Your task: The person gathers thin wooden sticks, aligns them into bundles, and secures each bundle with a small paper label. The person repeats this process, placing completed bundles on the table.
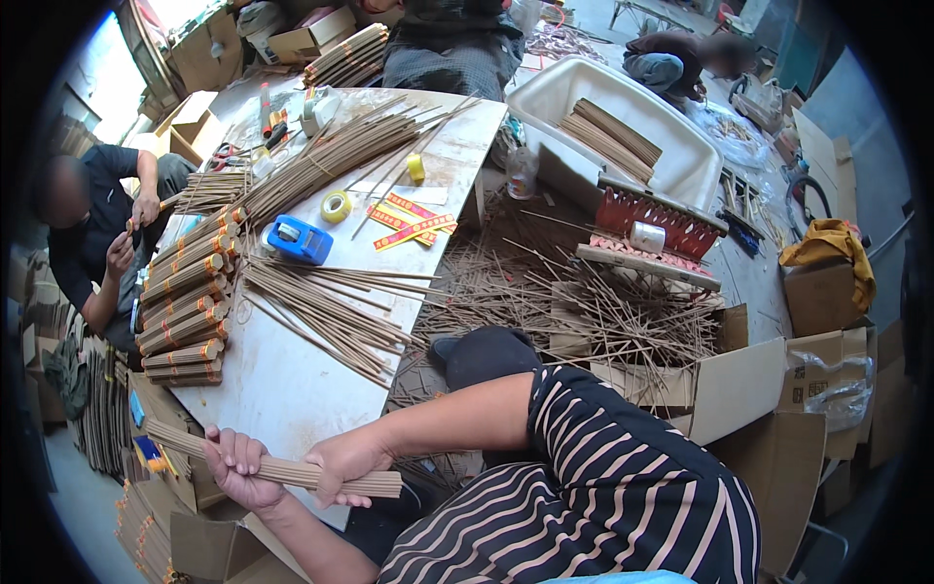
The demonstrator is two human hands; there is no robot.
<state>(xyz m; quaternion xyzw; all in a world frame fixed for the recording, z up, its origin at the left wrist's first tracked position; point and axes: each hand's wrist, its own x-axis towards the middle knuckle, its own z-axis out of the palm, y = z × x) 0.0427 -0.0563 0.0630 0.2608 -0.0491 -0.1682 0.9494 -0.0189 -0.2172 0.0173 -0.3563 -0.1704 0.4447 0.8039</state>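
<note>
Across the near corner of the table I hold a thick bundle of brown incense sticks (290, 472) in both hands. My left hand (238, 469) is closed around its middle from below. My right hand (345, 463) wraps it closer to the right end, where the stick ends look even. Loose incense sticks (326, 311) lie fanned on the table ahead. To their left, labelled bundles (185, 316) with red and yellow bands are stacked. A blue tape dispenser (299, 239) stands behind the loose sticks, beside red and yellow paper strips (413, 222).
A long heap of sticks (331, 161) covers the table's far part. At the left, a co-worker (97, 224) handles a stick. To the right are a white tub (681, 146), a red slotted rack (652, 229) and a cardboard box (744, 389) near piled loose sticks.
</note>
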